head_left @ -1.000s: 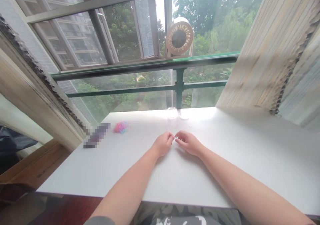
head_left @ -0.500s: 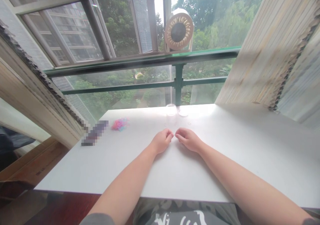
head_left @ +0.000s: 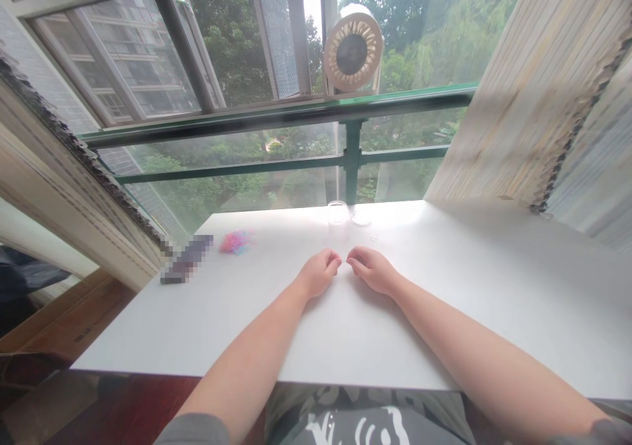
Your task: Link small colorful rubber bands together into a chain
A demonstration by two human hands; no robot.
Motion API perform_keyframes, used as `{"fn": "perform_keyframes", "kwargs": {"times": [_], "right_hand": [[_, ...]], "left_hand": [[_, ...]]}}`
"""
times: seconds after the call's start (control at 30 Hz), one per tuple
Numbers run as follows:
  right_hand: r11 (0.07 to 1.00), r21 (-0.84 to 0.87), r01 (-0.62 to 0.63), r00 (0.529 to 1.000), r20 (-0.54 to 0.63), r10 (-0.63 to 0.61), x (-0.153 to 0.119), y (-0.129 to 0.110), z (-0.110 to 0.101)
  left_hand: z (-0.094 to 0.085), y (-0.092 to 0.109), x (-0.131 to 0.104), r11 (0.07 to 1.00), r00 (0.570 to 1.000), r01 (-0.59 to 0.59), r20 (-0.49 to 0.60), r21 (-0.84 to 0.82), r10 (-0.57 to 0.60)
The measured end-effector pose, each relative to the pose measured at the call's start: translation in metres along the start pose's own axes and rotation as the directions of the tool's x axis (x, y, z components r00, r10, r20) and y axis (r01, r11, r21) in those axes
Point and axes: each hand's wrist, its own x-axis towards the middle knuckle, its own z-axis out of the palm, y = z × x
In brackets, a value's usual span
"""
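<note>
Over the middle of the white table [head_left: 207,333], my left hand [head_left: 320,272] and my right hand [head_left: 372,270] face each other with a narrow gap between the fingertips. Both are closed in a pinch, thumb against the fingers. Whatever they pinch is too small to make out. Just beyond them stands a clear round container [head_left: 338,212], with a clear round lid [head_left: 361,218] lying to its right. A tiny pale loop [head_left: 374,239] rests on the table past my right hand.
A pile of pink, red and blue small pieces [head_left: 236,241] lies at the back left. Beside it is a blurred-out dark oblong object [head_left: 187,259]. Behind the table run a green railing [head_left: 351,158] and windows, with a curtain [head_left: 486,116] at the right. A round fan-like device [head_left: 353,50] sits above the railing.
The view has tilted slightly, so the scene sits a little higher. My hands stay pinched, and the right one has shifted only slightly.
</note>
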Motion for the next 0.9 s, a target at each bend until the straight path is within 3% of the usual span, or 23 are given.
{"fn": "perform_keyframes", "kwargs": {"times": [0.67,0.8,0.9], "right_hand": [[1.000,-0.014,0.000,1.000,-0.012,0.000,0.000,0.001,0.000],[1.000,-0.010,-0.020,1.000,-0.005,0.020,-0.001,0.002,0.000],[0.999,-0.006,-0.035,0.999,0.007,0.035,-0.001,0.002,-0.001]], "left_hand": [[0.002,-0.009,0.002,1.000,0.996,-0.024,-0.081,-0.020,0.022],[-0.014,-0.022,0.006,1.000,0.988,0.001,-0.156,0.028,0.003],[-0.036,-0.042,0.009,0.986,0.956,0.113,-0.283,0.120,-0.075]]}}
